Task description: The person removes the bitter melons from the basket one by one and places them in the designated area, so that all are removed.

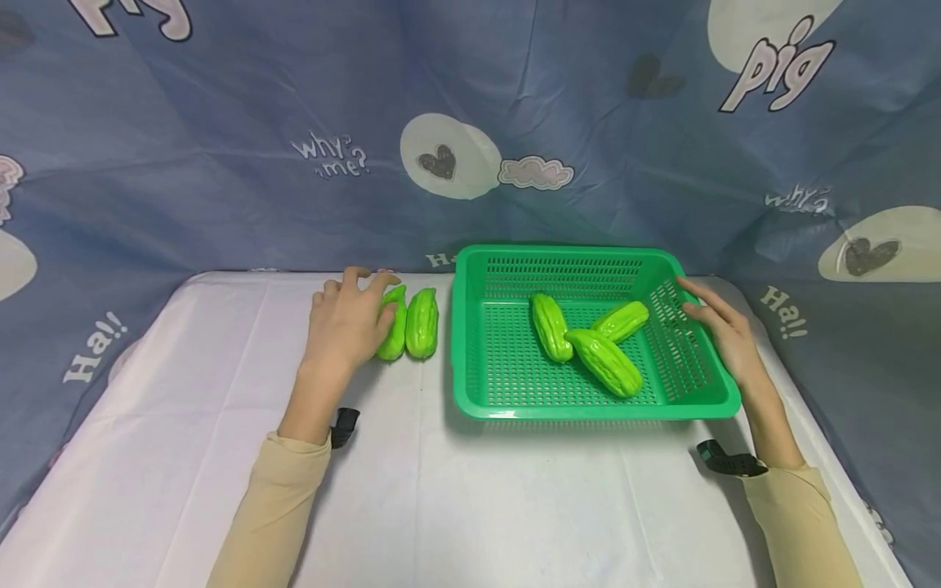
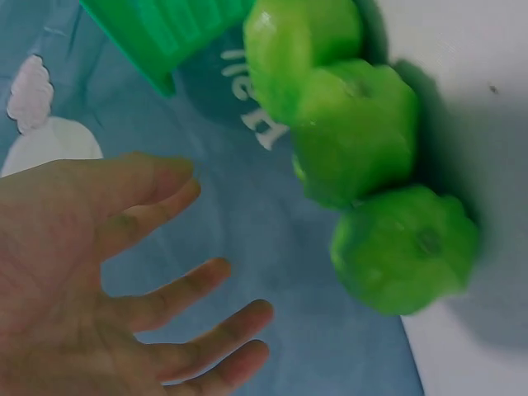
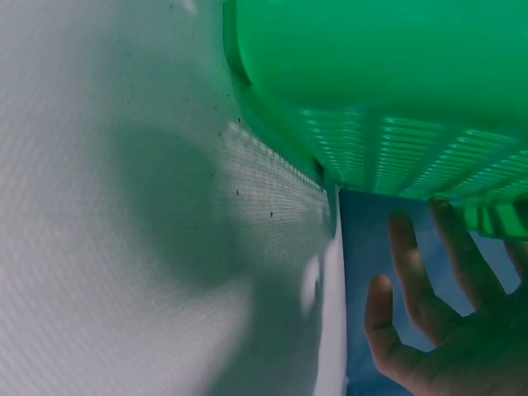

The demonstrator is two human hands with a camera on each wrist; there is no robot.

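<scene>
Above the left end of a row of green ridged gourds (image 1: 422, 323) is my left hand (image 1: 345, 322), fingers spread and bent slightly down. The left wrist view shows three gourds (image 2: 355, 132) side by side, with a gap between them and the left hand (image 2: 124, 264); the hand covers part of the row in the head view. My right hand (image 1: 729, 343) rests at the right side of the green basket (image 1: 588, 412), fingertips at its rim. In the right wrist view the right hand (image 3: 462, 338) has extended fingers beside the basket (image 3: 379, 58).
Three more gourds (image 1: 606, 363) lie inside the basket, touching or close together. A white cloth (image 1: 515, 506) covers the table, and a blue printed cloth (image 1: 294, 98) hangs behind it and along both sides.
</scene>
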